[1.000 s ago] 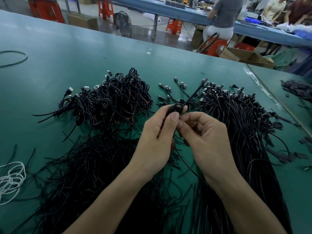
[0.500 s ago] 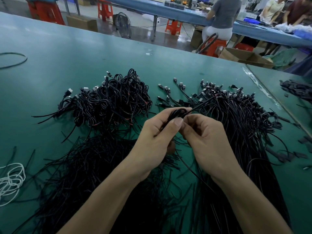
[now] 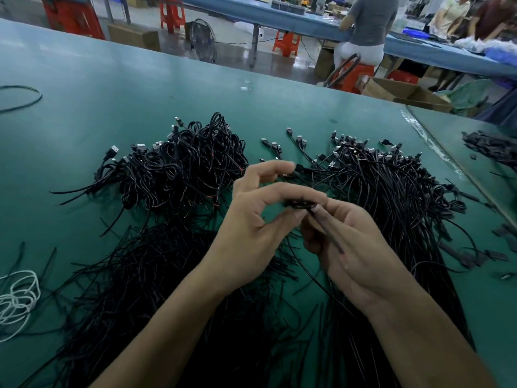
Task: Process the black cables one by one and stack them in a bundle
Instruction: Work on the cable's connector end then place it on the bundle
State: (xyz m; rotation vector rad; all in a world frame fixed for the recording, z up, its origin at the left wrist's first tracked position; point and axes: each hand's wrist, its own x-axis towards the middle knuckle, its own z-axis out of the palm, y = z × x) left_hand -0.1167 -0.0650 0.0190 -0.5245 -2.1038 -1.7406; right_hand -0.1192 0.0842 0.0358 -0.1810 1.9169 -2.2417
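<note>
Between my two hands hangs a small coiled black cable (image 3: 300,205) above the green table (image 3: 140,88). My left hand (image 3: 251,228) pinches the coil between thumb and forefinger, with the other fingers raised and curled above it. My right hand (image 3: 352,247) grips the cable's tail, which runs down across its fingers. To the left lies a heap of coiled black cables (image 3: 181,169) with USB plugs. To the right spreads a long pile of straight black cables (image 3: 391,191). A mass of thin black ties (image 3: 145,289) lies under my left forearm.
A white cord (image 3: 16,301) lies at the left edge and a black loop (image 3: 22,96) at the far left. Small black parts (image 3: 492,147) sit on the adjoining table at right. People sit at a blue bench (image 3: 293,21) beyond, with orange stools and cardboard boxes.
The cable end that pointed up and right has been pulled down into my right hand. My left hand's upper fingers have lifted off the coil and spread.
</note>
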